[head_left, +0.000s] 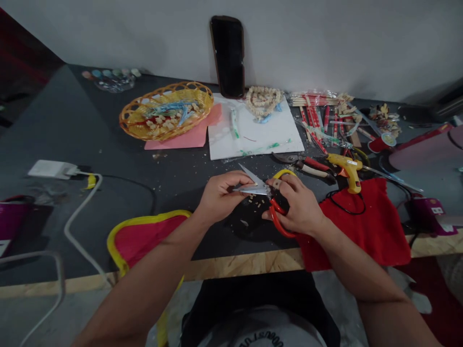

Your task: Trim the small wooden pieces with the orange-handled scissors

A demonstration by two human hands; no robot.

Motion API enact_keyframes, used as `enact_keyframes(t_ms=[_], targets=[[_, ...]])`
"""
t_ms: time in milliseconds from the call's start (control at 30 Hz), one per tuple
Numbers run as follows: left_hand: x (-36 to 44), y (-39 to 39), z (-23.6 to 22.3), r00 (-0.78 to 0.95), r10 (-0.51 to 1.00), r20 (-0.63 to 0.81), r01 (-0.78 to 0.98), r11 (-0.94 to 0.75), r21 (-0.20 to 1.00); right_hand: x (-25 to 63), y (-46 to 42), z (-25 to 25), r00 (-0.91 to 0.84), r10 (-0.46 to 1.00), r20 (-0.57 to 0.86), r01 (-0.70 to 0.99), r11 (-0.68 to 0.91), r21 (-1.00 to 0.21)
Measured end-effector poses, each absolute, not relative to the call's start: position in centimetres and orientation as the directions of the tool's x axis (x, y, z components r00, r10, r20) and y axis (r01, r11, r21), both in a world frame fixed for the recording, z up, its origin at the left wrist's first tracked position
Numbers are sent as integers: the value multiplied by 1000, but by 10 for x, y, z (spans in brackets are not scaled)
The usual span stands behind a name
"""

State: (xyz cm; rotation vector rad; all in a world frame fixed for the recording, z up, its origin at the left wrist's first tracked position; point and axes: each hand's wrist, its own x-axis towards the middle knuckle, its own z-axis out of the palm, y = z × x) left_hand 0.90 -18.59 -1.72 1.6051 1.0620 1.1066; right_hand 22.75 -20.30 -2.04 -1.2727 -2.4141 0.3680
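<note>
My right hand (298, 205) grips a pair of scissors (269, 195) with red and yellow handles, its fingers through the loops and the blades spread apart, pointing left. My left hand (220, 195) is closed in a pinch just at the blades, holding something small that I cannot make out. Small pale cut pieces (257, 205) lie on the dark table (108, 144) under the blades.
A yellow wicker basket (166, 111) with pale bits stands on pink paper at the back left. A white sheet (260, 132), a phone (227, 55) against the wall, chopsticks (318, 115), pruning shears (307, 166), a yellow glue gun (349, 168), red cloth (365, 221), a white charger (50, 169) and cables.
</note>
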Motion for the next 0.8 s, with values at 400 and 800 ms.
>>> enact_keyframes(t_ms=[400,800], targets=[[10,-185,-16,237,952,194,217,-247,944,227,-204,-26,-503,827,250,726,562,-396],[11,-186,-27,145,978,151,164,-174,971,224,-207,-21,-476,848,235,701,526,-481]])
